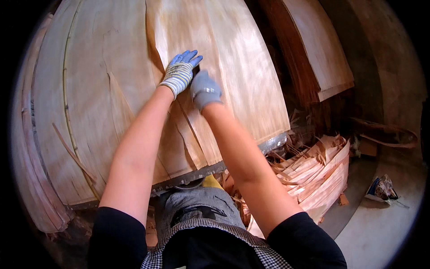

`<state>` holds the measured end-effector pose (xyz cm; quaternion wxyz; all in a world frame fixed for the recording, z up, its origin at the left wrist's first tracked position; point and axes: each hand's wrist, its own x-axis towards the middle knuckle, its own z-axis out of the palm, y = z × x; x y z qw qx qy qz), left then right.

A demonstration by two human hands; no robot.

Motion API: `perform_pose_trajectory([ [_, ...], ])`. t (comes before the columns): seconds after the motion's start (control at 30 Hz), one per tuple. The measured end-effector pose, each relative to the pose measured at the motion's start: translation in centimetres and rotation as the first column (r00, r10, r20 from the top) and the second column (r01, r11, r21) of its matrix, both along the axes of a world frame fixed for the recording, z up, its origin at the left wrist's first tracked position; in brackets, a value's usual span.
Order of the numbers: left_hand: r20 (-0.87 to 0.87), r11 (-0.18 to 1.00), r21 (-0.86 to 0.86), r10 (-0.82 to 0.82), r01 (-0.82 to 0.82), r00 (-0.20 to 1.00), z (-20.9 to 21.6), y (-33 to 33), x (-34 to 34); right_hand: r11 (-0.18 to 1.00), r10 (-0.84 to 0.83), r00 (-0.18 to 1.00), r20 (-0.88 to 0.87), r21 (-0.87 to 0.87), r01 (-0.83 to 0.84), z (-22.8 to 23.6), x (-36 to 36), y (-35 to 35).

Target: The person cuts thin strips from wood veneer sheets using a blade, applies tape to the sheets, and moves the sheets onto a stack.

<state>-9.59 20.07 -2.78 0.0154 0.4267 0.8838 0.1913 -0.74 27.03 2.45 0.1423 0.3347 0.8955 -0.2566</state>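
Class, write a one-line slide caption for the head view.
Gloved left hand and right hand close together over pale wood sheets, with wood strips heaped at lower right.

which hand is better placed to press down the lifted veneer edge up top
Probably the left hand: it is outstretched over the veneer and nearer the lifted edge. The right hand is farther from that edge, curled and blurred.

Head cam, 1 view: wide fisheye, L of pair, worn on person's head. Faces down & fwd, close range. Apron (199, 197) btm ctr; forearms (144, 123) in from btm; L hand (180, 71) & R hand (206, 91) upper ctr; wood sheets (251, 71) bowed by lens; floor (380, 235) lower R.
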Motion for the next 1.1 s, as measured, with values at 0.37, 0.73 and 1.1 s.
perform_pose_trajectory([
  [0.37, -0.085, 0.996, -0.091, 0.01, -0.018, 0.996, 1.3, 0.3, 1.3, 0.958, 0.283, 0.895, 0.343, -0.063, -0.279, 1.0, 32.3, -5.3],
  [0.73, 0.107, 0.997, -0.044, 0.062, -0.058, 0.992, 3.3, 0.0, 0.9, 0.878, 0.441, 0.883, -0.162, 0.282, -0.386, -0.3, 5.0, 6.1],
  [1.1, 0.021, 0.995, -0.095, 0.002, 0.0, 1.0, 1.7, -0.4, 0.9, 0.922, 0.274, 0.948, 0.162, 0.238, -0.307, -0.6, 22.5, 3.7],
])
